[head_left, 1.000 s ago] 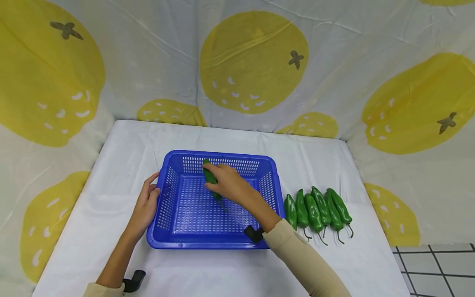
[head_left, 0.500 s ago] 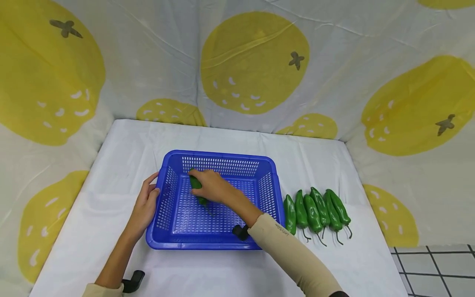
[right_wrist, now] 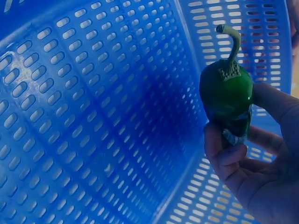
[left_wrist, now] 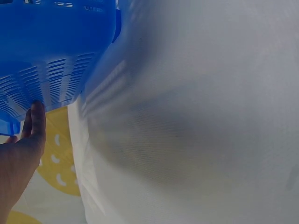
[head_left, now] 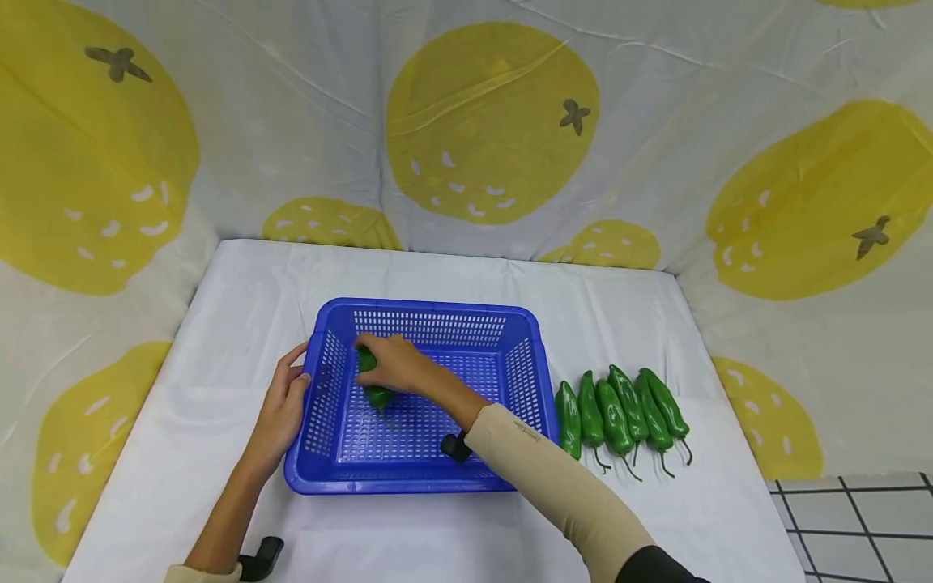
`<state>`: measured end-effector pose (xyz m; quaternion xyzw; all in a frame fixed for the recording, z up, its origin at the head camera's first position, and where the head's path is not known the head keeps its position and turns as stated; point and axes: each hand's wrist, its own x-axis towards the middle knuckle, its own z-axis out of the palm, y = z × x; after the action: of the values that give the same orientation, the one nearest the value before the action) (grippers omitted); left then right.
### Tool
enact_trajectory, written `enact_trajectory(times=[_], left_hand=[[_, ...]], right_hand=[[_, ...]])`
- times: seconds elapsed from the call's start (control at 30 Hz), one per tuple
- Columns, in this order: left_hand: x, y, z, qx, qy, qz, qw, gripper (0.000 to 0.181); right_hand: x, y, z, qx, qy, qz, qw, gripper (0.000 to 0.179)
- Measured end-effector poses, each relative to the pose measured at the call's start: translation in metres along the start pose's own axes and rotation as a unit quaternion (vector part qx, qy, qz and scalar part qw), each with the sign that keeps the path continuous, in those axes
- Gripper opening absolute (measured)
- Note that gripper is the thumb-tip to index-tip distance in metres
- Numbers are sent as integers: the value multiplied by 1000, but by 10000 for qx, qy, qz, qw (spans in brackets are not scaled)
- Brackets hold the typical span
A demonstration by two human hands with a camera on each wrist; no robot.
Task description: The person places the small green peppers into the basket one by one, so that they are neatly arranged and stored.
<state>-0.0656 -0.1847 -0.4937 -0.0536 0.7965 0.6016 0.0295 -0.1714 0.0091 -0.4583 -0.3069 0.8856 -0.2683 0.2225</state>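
My right hand [head_left: 399, 366] pinches a green pepper [head_left: 379, 397] inside the blue plastic basket [head_left: 408, 487], near its left end. In the right wrist view the pepper [right_wrist: 226, 93] stands stem toward the camera, above the slotted floor, with fingers [right_wrist: 229, 163] and thumb around it; its tip is hidden. My left hand [head_left: 283, 409] is against the basket's left side. In the left wrist view its fairly straight fingers [left_wrist: 38, 119] touch the outer wall below the rim. Right of the basket, several green peppers [head_left: 615, 417] lie in a row on the white cloth.
A white cloth [head_left: 408, 538] covers the table. Behind and at both sides hang sheets [head_left: 492, 121] printed with yellow fruit. Grey floor tiles [head_left: 860, 510] show at the lower right. A black wrist mount [head_left: 261, 559] sticks out from the left wrist.
My right hand has moved left and slightly nearer, carrying the pepper from the basket's middle to its left end. The left hand stays at the basket's side; the row of peppers is unchanged.
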Motion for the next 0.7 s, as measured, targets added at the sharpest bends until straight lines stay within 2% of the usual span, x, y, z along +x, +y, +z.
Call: enact_trajectory(times=[0.4,0.57,0.7], left_hand=[[0,1,-1,-56,-48,35,10000,51],[-1,0,-1,-91,-66,62,9999,50],[0,0,-1,-81,-60,109,9999,50]], right_hand=[[15,-1,23,276,44,374,9989,57],[15,-4,23,440,71,326,9985,59],[14,-5,23,366,176,214,9989,55]])
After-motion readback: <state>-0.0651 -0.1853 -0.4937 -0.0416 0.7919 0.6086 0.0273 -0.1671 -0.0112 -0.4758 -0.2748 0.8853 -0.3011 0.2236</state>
